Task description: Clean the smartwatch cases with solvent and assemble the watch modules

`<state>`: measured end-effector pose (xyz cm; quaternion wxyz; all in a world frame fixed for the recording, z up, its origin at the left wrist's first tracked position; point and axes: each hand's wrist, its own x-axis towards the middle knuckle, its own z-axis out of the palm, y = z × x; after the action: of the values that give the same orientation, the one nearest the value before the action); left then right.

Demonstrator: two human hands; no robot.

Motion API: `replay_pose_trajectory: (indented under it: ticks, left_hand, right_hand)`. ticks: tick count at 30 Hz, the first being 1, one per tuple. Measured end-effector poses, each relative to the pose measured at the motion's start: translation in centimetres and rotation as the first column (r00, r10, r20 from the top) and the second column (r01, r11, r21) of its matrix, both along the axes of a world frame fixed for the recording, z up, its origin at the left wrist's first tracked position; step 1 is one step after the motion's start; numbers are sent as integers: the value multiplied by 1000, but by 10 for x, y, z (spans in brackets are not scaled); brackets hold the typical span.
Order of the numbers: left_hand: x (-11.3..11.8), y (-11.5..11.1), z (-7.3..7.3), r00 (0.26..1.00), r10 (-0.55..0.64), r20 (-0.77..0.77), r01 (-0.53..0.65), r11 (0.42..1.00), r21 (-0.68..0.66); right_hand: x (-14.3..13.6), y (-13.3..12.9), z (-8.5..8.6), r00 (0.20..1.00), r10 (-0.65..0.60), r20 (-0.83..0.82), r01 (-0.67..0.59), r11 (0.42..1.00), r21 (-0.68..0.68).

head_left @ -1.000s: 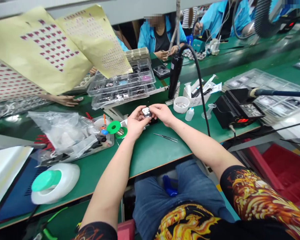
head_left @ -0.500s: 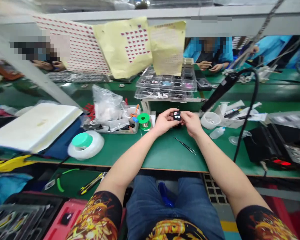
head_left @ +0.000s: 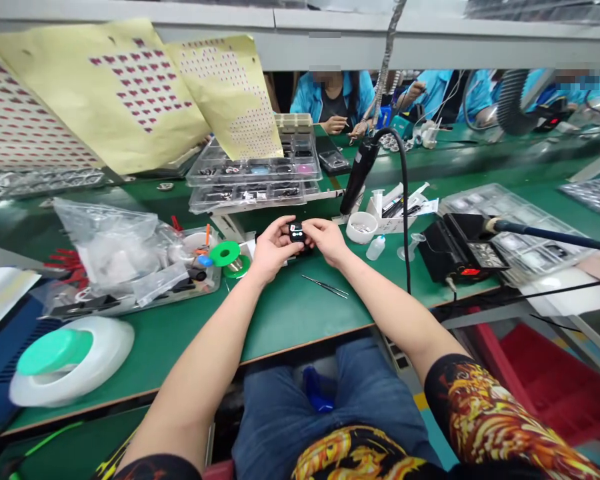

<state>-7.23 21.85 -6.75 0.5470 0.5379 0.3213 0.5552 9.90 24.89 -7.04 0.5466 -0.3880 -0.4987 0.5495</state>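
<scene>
Between both hands is a small black square device (head_left: 297, 233) with white and red marks on the side facing me. My left hand (head_left: 274, 248) is closed around its left side, thumb below and fingers above. At its right edge my right hand (head_left: 327, 240) pinches it with the thumb and fingertips. Whatever lies under the device is hidden by the fingers. A pair of tweezers (head_left: 325, 287) lies on the green bench (head_left: 300, 320), just in front of the hands. To the left stands a green solder wire spool (head_left: 226, 255).
On the right are a white cup (head_left: 362, 227), a small dropper bottle (head_left: 375, 248) and a black box with a red display (head_left: 455, 250). A black cable (head_left: 406, 220) hangs nearby. Stacked clear part trays (head_left: 255, 175) stand behind the hands. Left sits a white tape roll (head_left: 115, 347).
My view has swung to the right, so the bench things appear further left. Both hands still hold the black device, and the tweezers lie where they were on the bench.
</scene>
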Motion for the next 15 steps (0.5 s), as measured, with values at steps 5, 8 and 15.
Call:
replay_pose_trajectory:
  ticks: [5,8,15]
  left_hand:
    - [0,0,1,1000,-13,28,13,1000,-8]
    - [2,-1,3,998,-36,59,37,999,-26]
    - [0,1,6,994,-48,95,58,992,-109]
  right_hand:
    - [0,-1,3,1000,13,-24,-14,1000,-8]
    - [0,-2,4,999,1,-36,-2,1000,-16]
    - [0,-2,3,999,18,-41,-19,1000,-20]
